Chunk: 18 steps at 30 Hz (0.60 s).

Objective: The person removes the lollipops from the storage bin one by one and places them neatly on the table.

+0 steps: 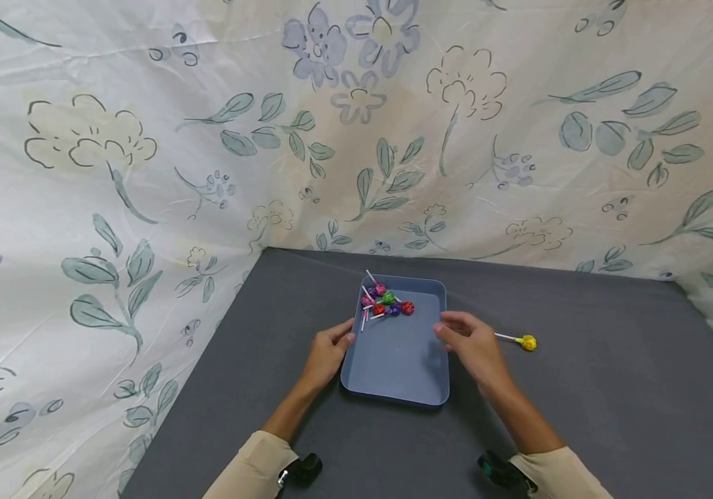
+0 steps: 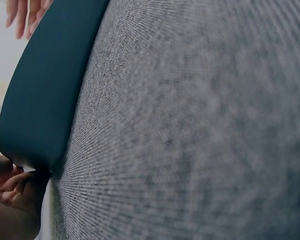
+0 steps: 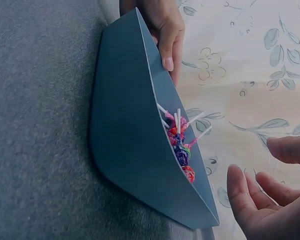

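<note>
A shallow blue-grey tray (image 1: 393,364) lies on the dark cloth. Several wrapped lollipops (image 1: 387,299) in red, pink, purple and green are bunched in its far left corner, white sticks pointing various ways. My left hand (image 1: 325,355) grips the tray's left side; in the right wrist view its thumb (image 3: 168,60) lies over the rim. Beside the opposite side hovers my right hand (image 1: 473,344), fingers loosely bent and nothing in them; the right wrist view shows a gap between it and the tray wall. A yellow lollipop (image 1: 527,342) lies right of that hand, its stick end hidden behind it.
Dark grey cloth (image 1: 612,388) covers the table. A white floral curtain (image 1: 393,138) hangs along the back and left edges. Black wrist cameras (image 1: 307,471) sit at both beige sleeves.
</note>
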Available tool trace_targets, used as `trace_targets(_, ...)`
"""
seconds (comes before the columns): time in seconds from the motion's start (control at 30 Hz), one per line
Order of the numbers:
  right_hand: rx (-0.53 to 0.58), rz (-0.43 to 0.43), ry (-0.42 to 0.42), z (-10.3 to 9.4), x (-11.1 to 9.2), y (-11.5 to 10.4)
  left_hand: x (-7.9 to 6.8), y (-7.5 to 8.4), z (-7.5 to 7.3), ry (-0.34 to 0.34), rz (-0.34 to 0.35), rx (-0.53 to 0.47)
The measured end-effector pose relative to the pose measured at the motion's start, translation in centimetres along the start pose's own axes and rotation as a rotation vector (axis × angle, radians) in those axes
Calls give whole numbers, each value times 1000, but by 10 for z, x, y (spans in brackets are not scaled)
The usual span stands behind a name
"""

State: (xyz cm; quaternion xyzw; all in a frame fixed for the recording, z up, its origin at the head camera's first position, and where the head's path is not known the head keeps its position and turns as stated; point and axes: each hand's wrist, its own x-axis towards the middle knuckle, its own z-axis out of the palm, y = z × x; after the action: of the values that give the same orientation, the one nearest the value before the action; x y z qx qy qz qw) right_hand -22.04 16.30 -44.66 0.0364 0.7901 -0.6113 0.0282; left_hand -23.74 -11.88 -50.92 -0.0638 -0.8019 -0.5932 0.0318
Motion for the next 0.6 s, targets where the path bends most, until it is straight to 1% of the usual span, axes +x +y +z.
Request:
trace_targets(0.27,9,9,1,8,8,-3,1,0,0,-2,-11,5)
trace_targets(0.47,18,9,10,13,13,-5,2,1,1,-5,-40,6)
trace_targets(0.6,25,5,14,14,16,-8,2,2,1,-8,-39,8)
